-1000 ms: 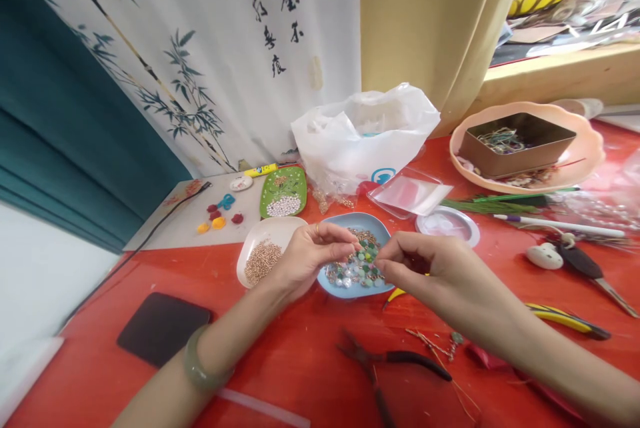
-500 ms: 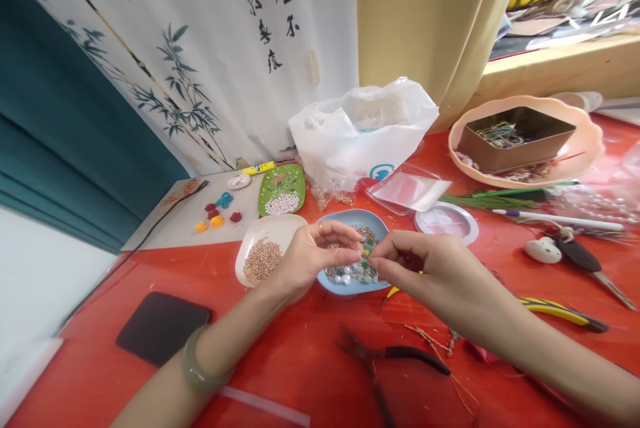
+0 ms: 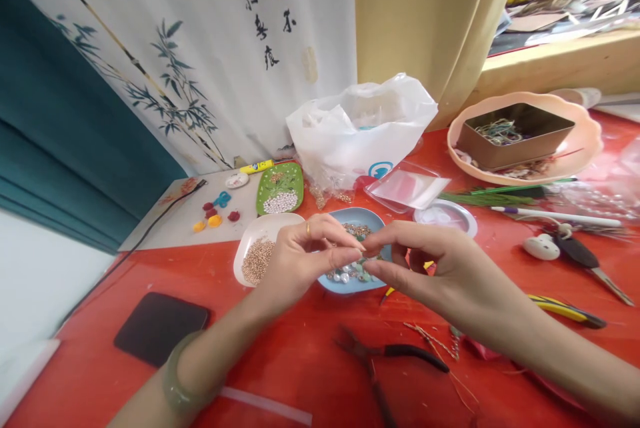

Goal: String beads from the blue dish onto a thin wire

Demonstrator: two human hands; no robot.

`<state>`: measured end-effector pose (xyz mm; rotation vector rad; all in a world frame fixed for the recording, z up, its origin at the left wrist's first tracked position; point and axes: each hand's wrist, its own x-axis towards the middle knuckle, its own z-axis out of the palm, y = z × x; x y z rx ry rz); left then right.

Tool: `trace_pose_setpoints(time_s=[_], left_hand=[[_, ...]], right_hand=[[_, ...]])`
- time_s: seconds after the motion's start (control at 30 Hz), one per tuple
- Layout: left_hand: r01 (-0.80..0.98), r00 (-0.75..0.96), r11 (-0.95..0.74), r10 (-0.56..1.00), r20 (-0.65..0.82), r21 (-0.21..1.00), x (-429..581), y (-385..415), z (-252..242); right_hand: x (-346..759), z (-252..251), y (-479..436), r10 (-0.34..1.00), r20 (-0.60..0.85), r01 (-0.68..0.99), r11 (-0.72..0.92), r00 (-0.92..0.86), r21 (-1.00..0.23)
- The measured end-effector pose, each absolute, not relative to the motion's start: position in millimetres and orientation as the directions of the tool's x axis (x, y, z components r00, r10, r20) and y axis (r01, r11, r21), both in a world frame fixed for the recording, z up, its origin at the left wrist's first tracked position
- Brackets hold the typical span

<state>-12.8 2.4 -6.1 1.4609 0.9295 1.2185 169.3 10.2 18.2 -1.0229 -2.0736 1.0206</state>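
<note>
My left hand, with a ring on one finger and a green bangle at the wrist, pinches thumb and fingers together above the blue tray. Whatever sits in that pinch is too small to make out. Facing it, my right hand has its thumb and forefinger bent close to the left fingertips; a tiny item between them cannot be made out either. Under both hands the blue tray holds mixed beads, white, green and gold. Just left of it, a white dish carries small gold beads.
Black-handled pliers lie in front on the red table. A black pad is at left. Behind stand a green tray of beads and a white plastic bag. At right are a pink basin, keys and yellow-handled pliers.
My hands have come closer together, the right one moving slightly left until its fingertips nearly meet the left ones. The camera view has shifted slightly.
</note>
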Motion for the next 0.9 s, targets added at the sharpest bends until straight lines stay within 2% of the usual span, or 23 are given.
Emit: trace_pose_setpoints(time_s=[0.1, 0.23, 0.3, 0.43, 0.57, 0.63, 0.73, 0.8, 0.9], left_hand=[[0.005, 0.182, -0.303, 0.937, 0.297, 0.953, -14, -2, 2], [-0.044, 0.171, -0.335, 0.926, 0.337, 0.941, -13, -8, 7], [-0.073, 0.206, -0.270, 0.938, 0.279, 0.960, -10, -10, 7], [-0.121, 0.379, -0.007, 0.924, 0.053, 0.993, -4, -13, 4], [-0.226, 0.493, 0.155, 0.869, -0.024, 0.962, -3, -11, 1], [-0.203, 0.518, 0.212, 0.852, -0.079, 0.956, -3, -9, -2], [-0.149, 0.495, 0.266, 0.854, -0.161, 0.952, -2, -6, -7], [-0.147, 0.467, 0.313, 0.858, -0.213, 0.938, -1, -4, -11], [-0.147, 0.442, 0.404, 0.844, -0.306, 0.903, 0, 0, -16]], right_hand=[[170, 19, 10, 0.798, 0.248, 0.303, 0.467, -0.549, -0.831], [170, 22, 6, 0.796, 0.219, 0.323, 0.457, -0.564, -0.829], [170, 25, 4, 0.804, 0.218, 0.301, 0.437, -0.553, -0.848], [171, 34, -2, 0.819, 0.234, 0.134, 0.350, -0.524, -0.927], [174, 42, -4, 0.835, 0.233, -0.003, 0.268, -0.498, -0.963], [177, 44, -2, 0.878, 0.244, -0.030, 0.254, -0.412, -0.967], [184, 44, 7, 0.956, 0.242, -0.027, 0.241, -0.169, -0.970], [189, 43, 16, 0.967, 0.254, -0.102, 0.251, -0.016, -0.963], [195, 41, 31, 0.961, 0.247, -0.262, 0.271, 0.123, -0.926]])
